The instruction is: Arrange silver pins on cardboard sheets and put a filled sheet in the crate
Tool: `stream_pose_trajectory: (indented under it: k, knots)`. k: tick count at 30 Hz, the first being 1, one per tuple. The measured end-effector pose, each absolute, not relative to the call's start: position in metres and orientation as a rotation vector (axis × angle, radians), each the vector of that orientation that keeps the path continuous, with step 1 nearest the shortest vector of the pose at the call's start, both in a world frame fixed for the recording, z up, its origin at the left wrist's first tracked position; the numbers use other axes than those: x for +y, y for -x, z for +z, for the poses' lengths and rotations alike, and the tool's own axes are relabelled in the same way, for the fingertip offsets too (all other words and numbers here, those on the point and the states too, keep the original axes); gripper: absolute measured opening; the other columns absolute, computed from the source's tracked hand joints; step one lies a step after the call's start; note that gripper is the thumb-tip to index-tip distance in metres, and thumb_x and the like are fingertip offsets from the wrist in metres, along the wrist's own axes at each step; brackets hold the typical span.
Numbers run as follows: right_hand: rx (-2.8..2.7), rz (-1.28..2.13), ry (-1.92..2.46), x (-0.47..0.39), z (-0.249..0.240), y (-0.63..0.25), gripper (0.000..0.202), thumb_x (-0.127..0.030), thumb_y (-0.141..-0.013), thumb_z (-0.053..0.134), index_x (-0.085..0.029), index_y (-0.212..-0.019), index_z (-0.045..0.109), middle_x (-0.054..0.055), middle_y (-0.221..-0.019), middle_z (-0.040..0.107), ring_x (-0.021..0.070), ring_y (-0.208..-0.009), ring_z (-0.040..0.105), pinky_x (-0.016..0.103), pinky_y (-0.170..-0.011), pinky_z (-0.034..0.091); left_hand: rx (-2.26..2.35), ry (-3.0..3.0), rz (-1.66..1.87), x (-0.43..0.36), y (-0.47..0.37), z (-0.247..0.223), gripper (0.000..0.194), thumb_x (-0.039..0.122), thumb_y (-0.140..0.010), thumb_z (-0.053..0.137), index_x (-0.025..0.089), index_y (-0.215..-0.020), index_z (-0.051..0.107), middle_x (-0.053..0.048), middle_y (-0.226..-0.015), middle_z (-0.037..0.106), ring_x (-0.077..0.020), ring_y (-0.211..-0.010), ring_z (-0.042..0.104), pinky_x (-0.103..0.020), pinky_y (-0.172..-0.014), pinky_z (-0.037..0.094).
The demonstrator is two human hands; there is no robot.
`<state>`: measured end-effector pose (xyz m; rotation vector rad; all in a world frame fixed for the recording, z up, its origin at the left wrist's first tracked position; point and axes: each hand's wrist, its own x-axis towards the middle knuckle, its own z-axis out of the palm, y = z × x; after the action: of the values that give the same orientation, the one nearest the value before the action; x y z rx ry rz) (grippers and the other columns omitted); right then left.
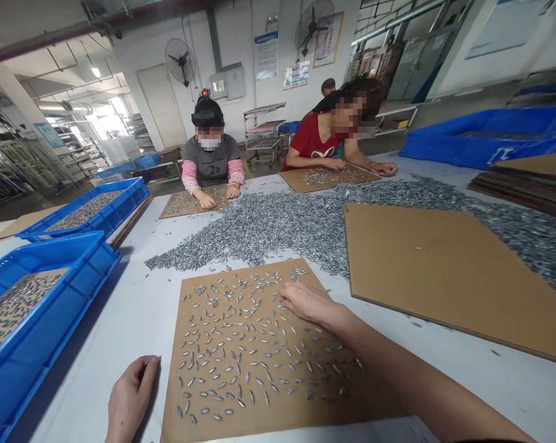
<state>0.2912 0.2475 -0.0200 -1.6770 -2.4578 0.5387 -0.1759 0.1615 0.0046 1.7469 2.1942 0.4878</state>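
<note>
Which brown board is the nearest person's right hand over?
The flat brown board, bottom centre, dotted with silvery spindle-shaped pieces; only this one lies under that person's right hand.

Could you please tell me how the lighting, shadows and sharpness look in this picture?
In the head view, the background windows look washed out; soft shadows lie beside the near blue crate and the left hand; metal pieces on the near board show glints and clear outlines, while those in the pile behind blend together.
</note>
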Motion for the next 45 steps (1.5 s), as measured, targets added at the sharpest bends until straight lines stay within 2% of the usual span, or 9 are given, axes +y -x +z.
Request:
stream_pose_trajectory:
  k: [5,11,17,23,29,34,37,42,45]
  knots:
    - [-2.476,0.566,1.656,0.25,-0.019,-0.295,0.014,-0.024,-0.098,0.057,-0.02,-0.088,0.064,0.008,-0.093,0.066,0.0182,-0.078,0.058,0.027,-0.067,0.035,2.239,-1.775,0.473,0.16,0.174,0.004,0.047,0.062,-0.091,0.046,0.026,-0.09,0.077,-0.004,-0.085,0.082,-0.0266,-0.075,0.075,-0.029,-0.06,0.052]
    - [-2.419,0.493,1.75,0.233,-0.007,-0.297,0.022,-0.025,-0.103,0.045,-0.02,-0.089,0.061,0.01,-0.094,0.065,0.0203,-0.077,0.057,0.03,-0.068,0.035,2.272,-1.741,0.423,0.16,0.169,0.009,0.048,0.062,-0.091,0.044,0.026,-0.091,0.076,-0.005,-0.089,0.082,-0.0275,-0.08,0.074,-0.031,-0.063,0.052]
    - [-2.399,0.661,1.773,0.214,-0.013,-0.296,0.022,-0.026,-0.097,0.054,-0.02,-0.076,0.059,0.005,-0.077,0.061,0.0184,-0.071,0.054,0.03,-0.063,0.027,2.295,-1.704,0.391,0.16,0.166,0.01,0.047,0.06,-0.092,0.043,0.027,-0.092,0.075,-0.005,-0.09,0.081,-0.0281,-0.081,0.073,-0.032,-0.062,0.049]
    - [-2.338,0.66,1.857,0.218,-0.012,-0.298,0.021,-0.025,-0.094,0.058,-0.02,-0.074,0.061,0.004,-0.073,0.06,0.0168,-0.067,0.053,0.029,-0.062,0.026,2.298,-1.699,0.382,0.158,0.164,0.008,0.044,0.056,-0.094,0.043,0.026,-0.093,0.075,-0.006,-0.092,0.081,-0.026,-0.082,0.072,-0.029,-0.062,0.047]
    - [-2.311,0.541,1.778,0.236,-0.006,-0.286,0.018,-0.028,-0.097,0.059,-0.019,-0.081,0.063,0.005,-0.083,0.06,0.0169,-0.073,0.054,0.027,-0.065,0.031,2.299,-1.651,0.364,0.159,0.164,0.006,0.045,0.058,-0.094,0.041,0.027,-0.094,0.074,-0.005,-0.094,0.081,-0.0254,-0.085,0.072,-0.029,-0.065,0.048]
    - [-2.352,0.534,1.8,0.247,0.0,-0.278,0.017,-0.019,-0.093,0.058,-0.019,-0.076,0.059,0.006,-0.082,0.062,0.0166,-0.072,0.053,0.027,-0.065,0.031,2.3,-1.667,0.364,0.159,0.164,0.006,0.047,0.059,-0.093,0.041,0.027,-0.094,0.074,-0.006,-0.093,0.081,-0.0267,-0.084,0.072,-0.03,-0.065,0.048]
    - [-2.272,0.52,1.803,0.241,0.009,-0.297,0.013,-0.016,-0.092,0.052,-0.019,-0.081,0.059,0.006,-0.085,0.065,0.0158,-0.073,0.053,0.026,-0.066,0.032,2.285,-1.663,0.384,0.16,0.168,0.006,0.048,0.062,-0.091,0.042,0.026,-0.095,0.074,-0.006,-0.092,0.081,-0.0277,-0.084,0.072,-0.031,-0.065,0.049]
    - [-2.047,0.605,1.778,0.205,0.015,-0.333,0.012,-0.024,-0.091,0.049,-0.022,-0.083,0.059,0.001,-0.072,0.065,0.0163,-0.065,0.053,0.026,-0.063,0.033,2.101,-1.704,0.498,0.17,0.18,0.009,0.051,0.067,-0.085,0.048,0.023,-0.089,0.074,-0.006,-0.09,0.081,-0.0262,-0.078,0.071,-0.032,-0.069,0.052]
    - [-2.04,0.742,1.719,0.18,0.014,-0.334,0.014,-0.025,-0.089,0.051,-0.023,-0.086,0.065,0.0,-0.071,0.067,0.0169,-0.065,0.056,0.026,-0.063,0.037,2.075,-1.727,0.559,0.179,0.18,0.011,0.052,0.067,-0.085,0.049,0.022,-0.087,0.073,-0.006,-0.083,0.08,-0.0252,-0.074,0.069,-0.032,-0.068,0.051]
